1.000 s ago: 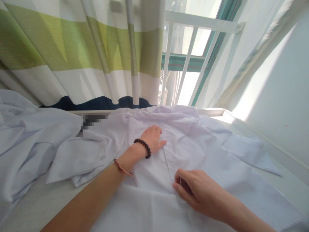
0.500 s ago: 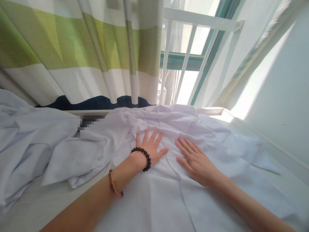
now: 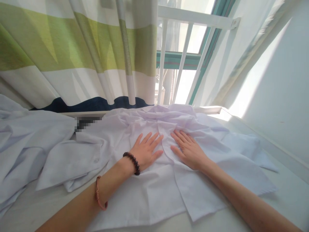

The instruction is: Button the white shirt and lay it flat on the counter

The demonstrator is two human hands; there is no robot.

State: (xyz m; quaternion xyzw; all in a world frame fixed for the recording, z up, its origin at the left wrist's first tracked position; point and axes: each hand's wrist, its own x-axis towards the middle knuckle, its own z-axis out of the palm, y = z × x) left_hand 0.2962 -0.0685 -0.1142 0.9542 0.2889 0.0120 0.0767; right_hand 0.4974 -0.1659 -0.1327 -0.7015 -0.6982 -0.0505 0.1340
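A white button-front garment (image 3: pixel 159 190) lies spread over a pale surface, bunched into folds along its far part. My left hand (image 3: pixel 144 150) rests flat on it, left of the front opening, with the fingers spread. Across the opening, my right hand (image 3: pixel 188 149) also presses flat on the cloth, its fingers straight and close together and the thumb apart. Neither hand grips anything. A sleeve with a buttoned cuff (image 3: pixel 70 161) lies out to the left. Near me, the lower hem is visible below my forearms.
More crumpled white cloth (image 3: pixel 31 138) lies at the far left. Behind stands a low white rim (image 3: pixel 207 110), with a green-and-white striped curtain (image 3: pixel 79 48) above it. White window bars (image 3: pixel 184 61) and a white wall (image 3: pixel 285 96) border the right side.
The garment's near part has shifted away from me, so its lower hem now shows and more folds gather. My right hand has slid slightly forward and left; the view has shifted a little.
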